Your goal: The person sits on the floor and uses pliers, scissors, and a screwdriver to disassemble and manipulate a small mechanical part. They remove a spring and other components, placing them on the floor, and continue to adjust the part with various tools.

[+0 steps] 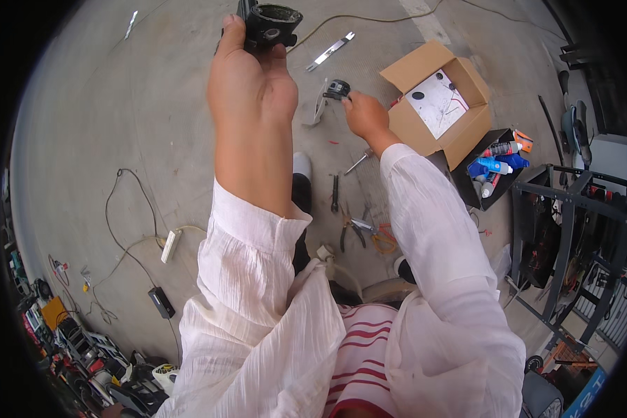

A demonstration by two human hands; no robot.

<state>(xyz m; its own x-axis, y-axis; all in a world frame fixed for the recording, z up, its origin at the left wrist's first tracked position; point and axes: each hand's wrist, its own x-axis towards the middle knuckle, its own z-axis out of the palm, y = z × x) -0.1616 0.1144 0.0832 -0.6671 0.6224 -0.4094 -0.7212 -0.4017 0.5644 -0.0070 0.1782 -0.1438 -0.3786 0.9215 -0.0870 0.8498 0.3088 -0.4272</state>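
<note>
My left hand point(254, 90) is raised at the top of the view, its fingers closed round a black hollow housing point(274, 29) with an oval open mouth. The housing's far side lies partly past the upper edge. Lower and to the right, my right hand point(368, 115) pinches a small black round part point(337, 89) with a greyish face; its exact kind I cannot make out. The two parts are held apart from each other. Beneath the small part, a thin whitish strip point(318, 104) lies on the floor. A flat silver wrench point(331, 51) rests between the hands, farther off.
An open cardboard box point(477, 80) stands right of my right hand, beside a black box point(462, 182) of bottles. Near my feet lie a screwdriver point(359, 161) and pliers point(352, 233). A power strip point(169, 246) and cables are at left, a dark metal rack point(571, 195) at right.
</note>
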